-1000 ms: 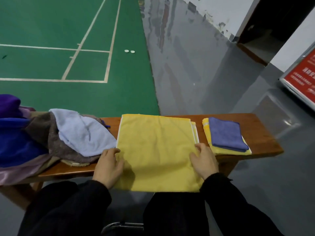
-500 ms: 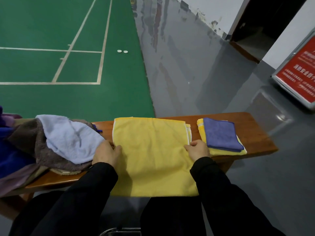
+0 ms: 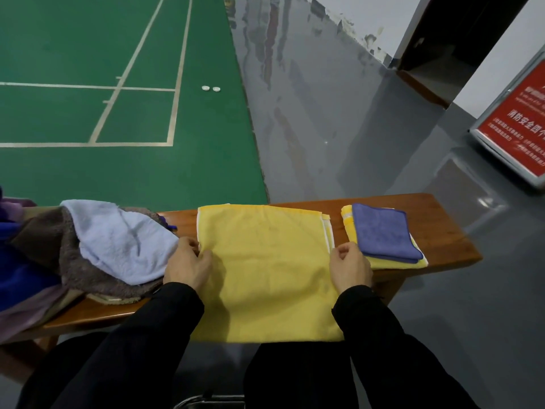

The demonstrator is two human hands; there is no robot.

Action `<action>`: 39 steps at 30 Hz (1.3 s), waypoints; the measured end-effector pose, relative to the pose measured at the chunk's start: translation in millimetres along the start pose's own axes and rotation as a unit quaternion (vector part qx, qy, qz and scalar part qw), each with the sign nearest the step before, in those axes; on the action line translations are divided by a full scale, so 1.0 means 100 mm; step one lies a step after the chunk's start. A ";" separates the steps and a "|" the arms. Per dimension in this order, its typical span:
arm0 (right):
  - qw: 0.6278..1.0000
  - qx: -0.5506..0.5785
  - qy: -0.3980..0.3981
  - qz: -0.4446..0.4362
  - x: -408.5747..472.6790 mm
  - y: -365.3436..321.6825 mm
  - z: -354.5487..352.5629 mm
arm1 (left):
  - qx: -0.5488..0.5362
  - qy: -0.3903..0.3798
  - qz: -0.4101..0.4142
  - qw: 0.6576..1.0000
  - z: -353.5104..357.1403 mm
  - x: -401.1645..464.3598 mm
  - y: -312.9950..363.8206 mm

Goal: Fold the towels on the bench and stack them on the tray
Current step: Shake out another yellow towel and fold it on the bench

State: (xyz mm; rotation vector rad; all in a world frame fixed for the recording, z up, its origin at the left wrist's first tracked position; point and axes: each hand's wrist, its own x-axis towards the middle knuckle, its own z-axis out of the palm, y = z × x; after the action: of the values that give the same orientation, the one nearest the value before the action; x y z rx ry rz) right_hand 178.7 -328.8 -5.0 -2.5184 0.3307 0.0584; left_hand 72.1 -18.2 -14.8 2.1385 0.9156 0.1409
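Observation:
A large yellow towel [image 3: 265,261] lies spread across the middle of the wooden bench [image 3: 442,231], its near part hanging over the front edge. My left hand [image 3: 185,262] pinches its left edge and my right hand [image 3: 349,265] pinches its right edge, both about halfway along. To the right sits a folded stack: a purple-blue towel [image 3: 383,231] on top of a folded yellow towel [image 3: 395,261]. No tray shows under the stack. A heap of unfolded towels lies at the left, with a pale blue towel [image 3: 124,237] uppermost.
In the heap are a brown towel [image 3: 67,261], a deep blue one [image 3: 17,273] and purple ones. Beyond the bench lie a green court floor [image 3: 88,84] and grey floor. A red sign [image 3: 519,119] leans at the right. Two white discs [image 3: 211,89] lie on the court.
Both hands slid farther up the yellow towel's side edges, away from the bench's front edge, and their fingers have curled onto the edges. The view shifted slightly.

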 end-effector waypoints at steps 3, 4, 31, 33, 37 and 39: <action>0.999 -0.021 0.003 -0.045 0.06 -0.11 0.07 | -0.010 0.004 0.014 1.000 0.02 0.07 0.02; 0.998 -0.023 -0.001 -0.053 0.11 -0.16 0.09 | -0.010 0.002 0.017 1.000 0.02 0.09 0.02; 0.969 -0.221 0.011 -0.109 0.63 -0.56 0.01 | 0.087 -0.021 0.034 0.995 0.20 0.32 -0.13; 0.971 -0.198 0.013 -0.132 0.61 -0.58 0.07 | 0.082 -0.027 0.031 0.996 0.19 0.31 -0.12; 0.970 -0.141 0.003 -0.198 0.61 -0.57 0.18 | 0.067 -0.035 0.028 0.997 0.16 0.32 -0.06; 0.963 -0.151 -0.021 -0.224 0.65 -0.54 0.22 | 0.077 -0.032 0.032 0.996 0.13 0.33 -0.02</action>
State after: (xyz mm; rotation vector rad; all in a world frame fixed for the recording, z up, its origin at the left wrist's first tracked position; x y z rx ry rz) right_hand 255.5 -287.8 -0.5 -2.8264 -0.2936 -0.0191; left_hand 99.7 -3.7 -31.4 2.3025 0.8445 0.0344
